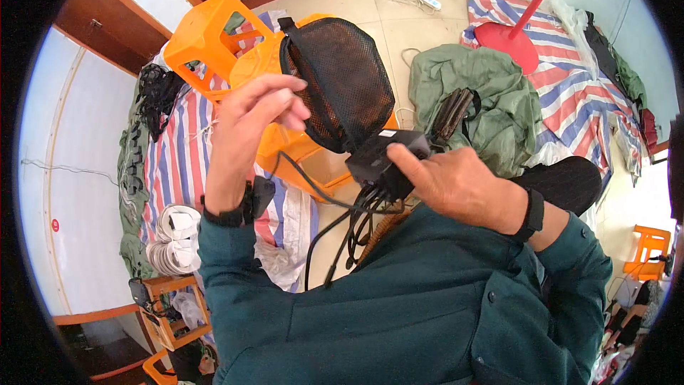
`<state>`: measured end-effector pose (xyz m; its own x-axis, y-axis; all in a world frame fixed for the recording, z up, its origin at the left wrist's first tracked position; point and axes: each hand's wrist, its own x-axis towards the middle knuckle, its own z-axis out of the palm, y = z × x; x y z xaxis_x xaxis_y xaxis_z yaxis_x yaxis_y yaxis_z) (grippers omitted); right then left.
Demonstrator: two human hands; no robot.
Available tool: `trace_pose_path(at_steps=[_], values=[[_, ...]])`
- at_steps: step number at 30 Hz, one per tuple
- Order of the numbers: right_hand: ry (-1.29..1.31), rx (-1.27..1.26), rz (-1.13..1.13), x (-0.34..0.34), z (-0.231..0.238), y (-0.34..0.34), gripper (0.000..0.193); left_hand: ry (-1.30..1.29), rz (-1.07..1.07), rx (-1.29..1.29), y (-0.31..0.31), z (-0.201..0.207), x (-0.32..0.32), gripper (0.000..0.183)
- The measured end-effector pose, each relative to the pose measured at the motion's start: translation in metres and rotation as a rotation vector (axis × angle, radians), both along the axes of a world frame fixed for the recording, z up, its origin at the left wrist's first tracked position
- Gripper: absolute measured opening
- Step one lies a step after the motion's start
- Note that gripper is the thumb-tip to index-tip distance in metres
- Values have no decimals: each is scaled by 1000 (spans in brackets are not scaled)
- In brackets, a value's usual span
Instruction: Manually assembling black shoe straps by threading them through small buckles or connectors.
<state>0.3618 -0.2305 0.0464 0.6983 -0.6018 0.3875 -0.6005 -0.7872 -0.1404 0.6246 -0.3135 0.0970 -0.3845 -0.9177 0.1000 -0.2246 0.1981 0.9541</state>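
My right hand (456, 182) is closed round a black box-shaped device (388, 160), its thumb lying along the top. Several black cables (363, 224) dangle below the device, and one loops leftward toward my left wrist. My left hand (267, 110) is raised with its fingers apart and slightly bent, nothing visible in it. Just beyond its fingertips sits a black mesh pouch (353, 78) with a dark rim, on an orange plastic stool (296, 153). Whether my left fingers touch the pouch, I cannot tell.
Another orange stool (217, 39) stands at the far left. Green cloth (477, 100) lies to the right with a dark brown bundle (452, 114) on it. Striped sheeting (570, 107) covers parts of the floor; a red round-based stand (506, 46) rests there. White coils (178, 239) lie at left.
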Motion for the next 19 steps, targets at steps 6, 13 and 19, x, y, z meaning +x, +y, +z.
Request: trace_pose_path(at_steps=[6, 13, 19], values=[[-2, 2, 106, 27, -5, -2, 43, -206, -329, 469, -19, -72, -3, 30], [-11, -55, 106, 42, -10, -20, 33, 555, -233, 993, 29, -110, 3, 48], [98, 13, 187, 48, -22, -26, 58, 678, -280, 870, 30, -120, -2, 63]])
